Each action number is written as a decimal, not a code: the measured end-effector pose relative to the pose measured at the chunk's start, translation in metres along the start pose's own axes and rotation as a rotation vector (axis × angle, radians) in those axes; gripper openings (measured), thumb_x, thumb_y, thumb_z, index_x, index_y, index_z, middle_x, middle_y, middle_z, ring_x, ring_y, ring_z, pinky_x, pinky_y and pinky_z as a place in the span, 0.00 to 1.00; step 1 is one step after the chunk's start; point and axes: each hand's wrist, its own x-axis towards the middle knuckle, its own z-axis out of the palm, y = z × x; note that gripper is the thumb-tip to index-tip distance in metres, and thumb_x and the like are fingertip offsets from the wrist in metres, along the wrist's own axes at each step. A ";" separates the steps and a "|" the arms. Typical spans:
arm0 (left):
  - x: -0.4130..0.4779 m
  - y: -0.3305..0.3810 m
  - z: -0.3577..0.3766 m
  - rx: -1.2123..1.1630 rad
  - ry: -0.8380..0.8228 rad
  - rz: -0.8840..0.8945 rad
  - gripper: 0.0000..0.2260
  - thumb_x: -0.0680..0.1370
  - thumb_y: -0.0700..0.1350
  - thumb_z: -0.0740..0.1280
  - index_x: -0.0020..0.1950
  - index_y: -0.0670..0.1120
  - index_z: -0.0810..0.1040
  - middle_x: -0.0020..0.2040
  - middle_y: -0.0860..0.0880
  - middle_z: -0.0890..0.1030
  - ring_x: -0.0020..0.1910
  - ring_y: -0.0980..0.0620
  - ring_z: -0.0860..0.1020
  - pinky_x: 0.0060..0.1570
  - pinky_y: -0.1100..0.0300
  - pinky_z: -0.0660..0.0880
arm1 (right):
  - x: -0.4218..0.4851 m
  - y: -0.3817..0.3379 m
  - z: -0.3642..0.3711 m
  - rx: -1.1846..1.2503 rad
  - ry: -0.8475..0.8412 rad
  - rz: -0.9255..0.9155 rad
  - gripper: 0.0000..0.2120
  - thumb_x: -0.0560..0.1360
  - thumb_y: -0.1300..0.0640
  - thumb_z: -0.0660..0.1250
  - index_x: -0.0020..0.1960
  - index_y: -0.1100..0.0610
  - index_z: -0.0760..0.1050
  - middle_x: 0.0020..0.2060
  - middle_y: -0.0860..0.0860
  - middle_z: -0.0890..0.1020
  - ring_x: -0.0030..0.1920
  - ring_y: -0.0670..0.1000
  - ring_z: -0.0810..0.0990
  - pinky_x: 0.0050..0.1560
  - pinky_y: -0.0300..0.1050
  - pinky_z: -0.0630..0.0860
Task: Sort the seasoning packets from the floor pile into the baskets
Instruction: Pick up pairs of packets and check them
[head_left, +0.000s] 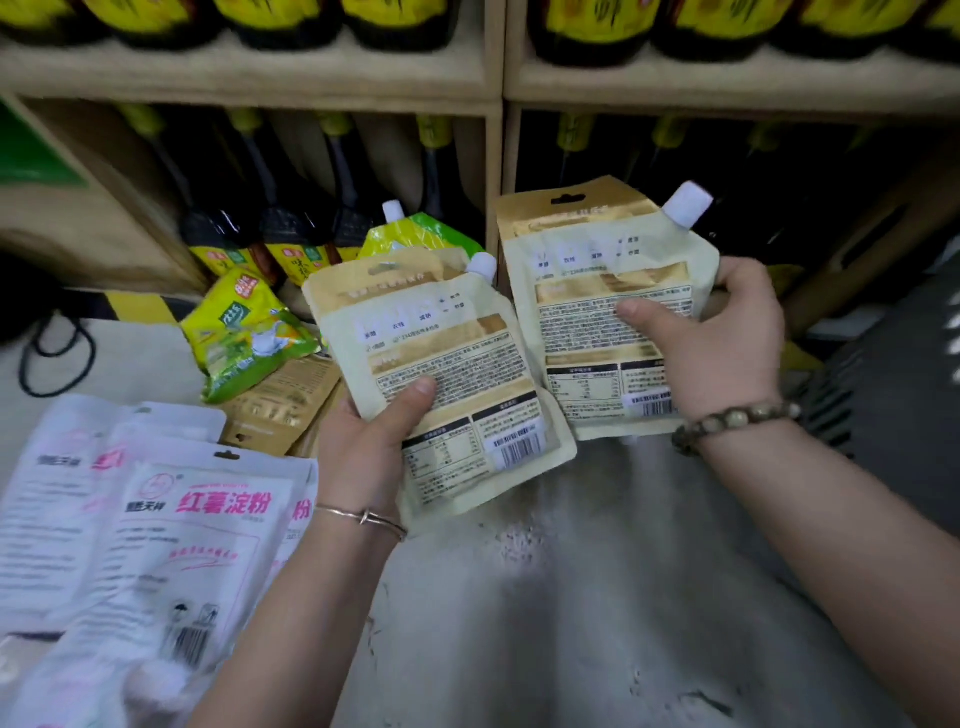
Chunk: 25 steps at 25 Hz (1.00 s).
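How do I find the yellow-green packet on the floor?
Find the wooden shelf of dark bottles. At its foot, left of the left hand, lies the packet. Only it is yellow-green with a red badge and no cap; its neighbours are gold or white.

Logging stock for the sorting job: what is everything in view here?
left pouch: one, cream-gold, in left hand
right pouch: one, cream-gold, in right hand
green pouch: one, green, behind left pouch
green-yellow packet: one, floor pile
gold packets: several, floor pile
white packets: several, pink lettering, lower left
bottles: many, dark, yellow labels, on shelves
cable: one, black, left floor
left hand: one, grips left pouch
right hand: one, grips right pouch
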 end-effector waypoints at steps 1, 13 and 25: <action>-0.003 0.012 -0.001 -0.002 -0.002 0.032 0.09 0.68 0.38 0.71 0.48 0.43 0.80 0.39 0.49 0.85 0.37 0.51 0.83 0.37 0.56 0.80 | -0.005 -0.010 -0.003 0.036 0.008 -0.011 0.20 0.63 0.53 0.78 0.44 0.46 0.67 0.36 0.39 0.75 0.36 0.36 0.74 0.35 0.34 0.71; -0.046 0.154 0.028 -0.053 -0.033 0.356 0.09 0.62 0.43 0.73 0.42 0.46 0.84 0.40 0.49 0.85 0.39 0.50 0.84 0.33 0.57 0.79 | -0.001 -0.151 -0.057 0.360 0.092 -0.157 0.18 0.65 0.53 0.77 0.41 0.43 0.67 0.38 0.39 0.77 0.36 0.33 0.76 0.34 0.29 0.73; -0.098 0.210 0.172 -0.105 -0.476 0.363 0.13 0.62 0.46 0.74 0.46 0.47 0.83 0.44 0.46 0.85 0.42 0.46 0.84 0.36 0.51 0.80 | 0.057 -0.184 -0.233 0.299 0.276 -0.260 0.17 0.65 0.54 0.78 0.47 0.50 0.72 0.45 0.50 0.82 0.45 0.49 0.83 0.48 0.53 0.80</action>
